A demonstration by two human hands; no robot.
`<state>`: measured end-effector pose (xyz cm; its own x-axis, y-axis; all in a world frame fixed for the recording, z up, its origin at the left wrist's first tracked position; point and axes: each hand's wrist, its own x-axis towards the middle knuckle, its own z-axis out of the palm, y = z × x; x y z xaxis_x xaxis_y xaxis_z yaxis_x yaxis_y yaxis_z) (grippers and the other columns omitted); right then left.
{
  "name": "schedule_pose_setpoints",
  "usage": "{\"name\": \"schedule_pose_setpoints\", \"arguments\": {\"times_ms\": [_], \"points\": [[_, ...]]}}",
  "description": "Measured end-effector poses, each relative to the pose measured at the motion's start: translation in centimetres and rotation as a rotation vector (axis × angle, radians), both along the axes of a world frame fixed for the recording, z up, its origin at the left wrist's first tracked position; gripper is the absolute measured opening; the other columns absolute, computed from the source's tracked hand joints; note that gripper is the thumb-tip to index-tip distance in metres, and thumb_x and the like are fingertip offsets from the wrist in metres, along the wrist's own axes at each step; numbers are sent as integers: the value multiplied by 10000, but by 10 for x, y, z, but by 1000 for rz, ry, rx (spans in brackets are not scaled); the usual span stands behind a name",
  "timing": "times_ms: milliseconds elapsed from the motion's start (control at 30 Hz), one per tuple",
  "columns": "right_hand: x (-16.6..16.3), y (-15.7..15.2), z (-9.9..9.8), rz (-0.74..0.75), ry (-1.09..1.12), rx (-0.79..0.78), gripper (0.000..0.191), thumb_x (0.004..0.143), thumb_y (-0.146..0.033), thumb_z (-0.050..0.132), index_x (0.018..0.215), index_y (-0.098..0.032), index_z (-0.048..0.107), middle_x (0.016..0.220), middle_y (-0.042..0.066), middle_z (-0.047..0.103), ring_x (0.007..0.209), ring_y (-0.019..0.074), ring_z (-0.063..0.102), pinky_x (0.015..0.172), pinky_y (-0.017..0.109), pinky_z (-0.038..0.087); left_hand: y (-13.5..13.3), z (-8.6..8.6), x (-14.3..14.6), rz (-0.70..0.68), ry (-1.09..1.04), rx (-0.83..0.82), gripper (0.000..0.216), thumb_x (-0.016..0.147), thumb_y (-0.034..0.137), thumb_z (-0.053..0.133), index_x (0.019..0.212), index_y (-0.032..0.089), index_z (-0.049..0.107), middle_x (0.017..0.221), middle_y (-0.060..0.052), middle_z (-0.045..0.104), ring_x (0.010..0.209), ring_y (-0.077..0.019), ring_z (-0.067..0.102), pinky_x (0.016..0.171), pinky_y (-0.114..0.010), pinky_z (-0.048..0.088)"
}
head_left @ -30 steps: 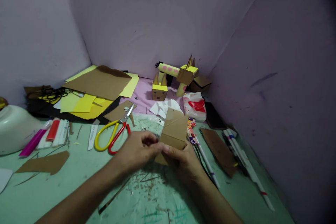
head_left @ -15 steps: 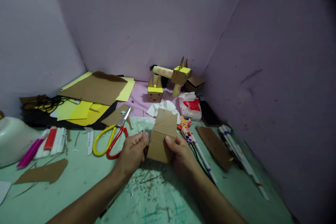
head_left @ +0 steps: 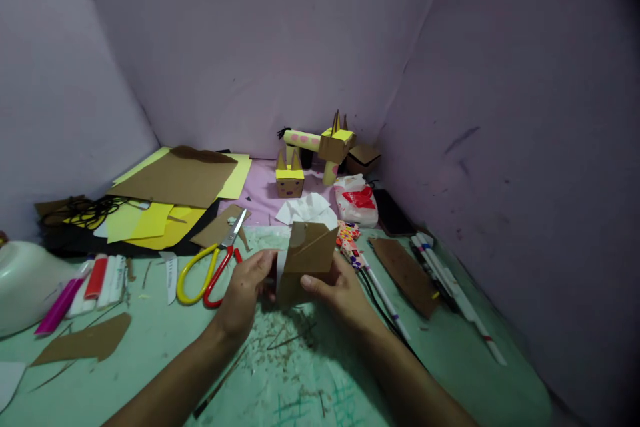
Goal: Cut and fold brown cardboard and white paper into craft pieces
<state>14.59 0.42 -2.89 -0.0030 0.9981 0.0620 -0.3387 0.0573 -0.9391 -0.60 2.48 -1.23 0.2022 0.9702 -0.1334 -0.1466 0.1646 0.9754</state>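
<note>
A piece of brown cardboard, bent along creases into a partly box-like shape, is held up between my two hands over the table. My left hand grips its left side, where a pale face shows; some of those fingers are hidden behind it. On the right, my right hand clasps the cardboard with the thumb across its near face and the other fingers behind. Scissors with one yellow and one red handle lie open just left of my left hand. Crumpled white tissue sits behind the cardboard.
Cardboard figures with yellow tops, one small box head and one with a spotted body, stand at the back. Paper sheets are piled back left, markers at left. A tissue pack, phone and cardboard strip lie right.
The cardboard has gone from nearly flat to folded along its creases, its upper part now tipped at an angle. Both hands stay on it. The view has shifted slightly.
</note>
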Motion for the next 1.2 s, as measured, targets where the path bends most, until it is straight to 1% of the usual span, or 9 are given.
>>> {"name": "schedule_pose_setpoints", "arguments": {"times_ms": [133, 200, 333, 433, 600, 767, 900, 1033, 1200], "points": [[5, 0, 0, -41, -265, 173, 305, 643, -225, 759, 944, -241, 717, 1336, 65, 519, 1211, 279, 468, 1010, 420, 337, 5, -3, 1, 39, 45, -31, 279, 612, 381, 675, 735, 141, 605, 602, 11, 575, 477, -102, 454, 429, -210, 351], [6, -2, 3, -45, -378, 263, 229, 656, -226, 751, 883, -243, 732, 1367, 67, 483, 1279, 283, 395, 1047, 431, 278, 8, -5, -1, 108, 89, 2, 252, 603, 350, 684, 712, 143, 590, 569, 35, 549, 445, -80, 426, 435, -204, 340], [10, -13, 9, -87, -506, 367, 104, 706, -259, 712, 804, -268, 745, 1321, 68, 522, 1262, 283, 412, 1059, 452, 242, 16, -7, -7, 253, 186, 107, 203, 628, 335, 638, 714, 160, 581, 554, 56, 529, 467, -89, 461, 479, -212, 365], [14, -27, 7, -31, -654, 426, 140, 705, -217, 683, 808, -287, 747, 1235, 62, 589, 1233, 293, 423, 1045, 470, 259, 18, -7, -8, 288, 255, 150, 151, 634, 309, 597, 693, 171, 576, 530, 57, 518, 465, -105, 460, 481, -227, 370], [24, -43, -8, 254, -850, 424, 347, 692, -79, 619, 945, -299, 706, 1024, 43, 696, 1089, 275, 529, 1012, 527, 285, 16, -13, -6, 215, 340, 179, 87, 647, 255, 580, 695, 183, 585, 560, 44, 549, 518, -129, 495, 515, -240, 383], [28, -42, -11, 276, -906, 475, 349, 727, -156, 635, 1038, -309, 678, 1041, 30, 704, 1022, 267, 546, 920, 494, 363, 18, -19, -7, 164, 405, 151, 86, 652, 267, 577, 685, 188, 582, 540, 43, 556, 523, -139, 512, 519, -247, 380], [19, -35, -7, 195, -984, 405, 169, 814, -176, 554, 865, -248, 698, 793, 33, 698, 806, 221, 565, 752, 392, 412, 21, -15, -7, 150, 401, 85, 116, 639, 297, 568, 659, 183, 559, 503, 44, 532, 485, -137, 504, 476, -240, 370], [4, -21, -1, 54, -1232, 254, 306, 822, -293, 557, 532, -201, 590, 534, 29, 559, 599, 186, 481, 583, 322, 334, 24, -13, -8, 121, 378, 69, 150, 625, 329, 570, 607, 182, 544, 474, 54, 494, 466, -127, 481, 455, -227, 339], [-6, -9, 9, 65, -1522, 79, 308, 792, -349, 586, 521, -217, 651, 532, 66, 593, 569, 192, 501, 491, 293, 225, 28, -18, -14, 75, 362, 77, 239, 673, 403, 526, 574, 186, 522, 496, 55, 468, 463, -113, 430, 459, -233, 333]]}}
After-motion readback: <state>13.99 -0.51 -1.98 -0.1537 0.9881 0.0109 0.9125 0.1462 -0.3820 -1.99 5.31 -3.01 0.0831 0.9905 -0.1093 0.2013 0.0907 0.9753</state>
